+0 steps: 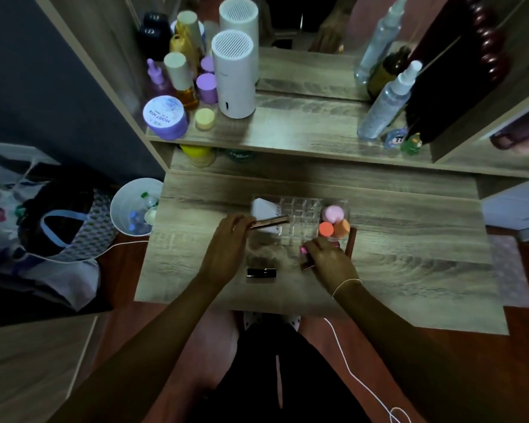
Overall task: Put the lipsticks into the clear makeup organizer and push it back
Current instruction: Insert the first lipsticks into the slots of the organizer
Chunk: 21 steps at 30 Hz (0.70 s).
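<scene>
The clear plastic gridded makeup organizer [300, 221] sat mid-table on the wood-grain dressing table [409, 257]. The left hand [229, 239] pinched a slim rose-gold lipstick tube [271, 222] over its left edge. The right hand [327, 261] closed on a pink-capped lipstick [303, 250] just before it. A black lipstick [261, 273] lay nearer, between the wrists.

Black lipstick [261, 272] lying before organizer [300, 218].

"MOIST HYA" on purple jar lid [164, 113]
</scene>
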Each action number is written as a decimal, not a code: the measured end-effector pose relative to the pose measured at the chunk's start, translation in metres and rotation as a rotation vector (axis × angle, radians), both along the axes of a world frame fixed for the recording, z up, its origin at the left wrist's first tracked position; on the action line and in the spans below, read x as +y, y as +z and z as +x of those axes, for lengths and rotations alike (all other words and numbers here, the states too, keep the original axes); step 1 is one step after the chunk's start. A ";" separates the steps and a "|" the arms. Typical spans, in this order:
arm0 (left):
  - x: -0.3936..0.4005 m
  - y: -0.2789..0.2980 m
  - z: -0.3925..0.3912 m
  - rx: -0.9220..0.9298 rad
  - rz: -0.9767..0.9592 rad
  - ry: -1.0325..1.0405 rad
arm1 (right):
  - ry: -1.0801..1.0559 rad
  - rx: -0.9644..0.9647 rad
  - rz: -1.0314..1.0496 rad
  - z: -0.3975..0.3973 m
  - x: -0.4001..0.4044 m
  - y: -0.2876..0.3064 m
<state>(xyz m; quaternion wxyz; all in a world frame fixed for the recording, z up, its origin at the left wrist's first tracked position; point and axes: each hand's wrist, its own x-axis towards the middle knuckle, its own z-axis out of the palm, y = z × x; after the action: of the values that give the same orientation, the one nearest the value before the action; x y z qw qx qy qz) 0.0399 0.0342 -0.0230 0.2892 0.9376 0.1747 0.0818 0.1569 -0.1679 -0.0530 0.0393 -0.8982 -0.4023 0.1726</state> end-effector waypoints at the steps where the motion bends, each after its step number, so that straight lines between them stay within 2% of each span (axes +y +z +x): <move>1: -0.003 0.002 0.005 -0.034 -0.040 0.016 | 0.007 -0.023 0.039 0.000 0.000 0.002; 5: -0.009 0.003 0.027 -0.099 -0.138 0.069 | 0.035 -0.102 0.145 -0.003 0.004 0.012; 8: -0.010 0.001 0.043 -0.107 -0.224 0.089 | 0.048 -0.089 0.297 -0.003 0.009 0.018; 11: -0.013 0.000 0.059 -0.122 -0.346 0.131 | -0.012 -0.107 0.414 -0.004 0.016 0.032; 13: -0.016 0.000 0.068 -0.119 -0.408 0.161 | -0.142 -0.143 0.477 -0.002 0.022 0.040; 16: -0.019 -0.001 0.080 -0.158 -0.410 0.135 | -0.453 0.141 0.691 0.012 0.029 0.045; 17: -0.020 -0.001 0.083 -0.166 -0.403 0.115 | -0.519 0.207 0.704 0.019 0.031 0.048; 21: -0.023 -0.002 0.096 -0.175 -0.349 0.079 | -0.486 0.214 0.569 0.043 0.039 0.059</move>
<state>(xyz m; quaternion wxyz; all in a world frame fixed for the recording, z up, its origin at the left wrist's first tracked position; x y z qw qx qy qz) 0.1356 0.0111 -0.0253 0.4578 0.8551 0.1969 0.1429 0.1996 -0.1289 0.0056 0.3683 -0.8975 -0.2030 0.1326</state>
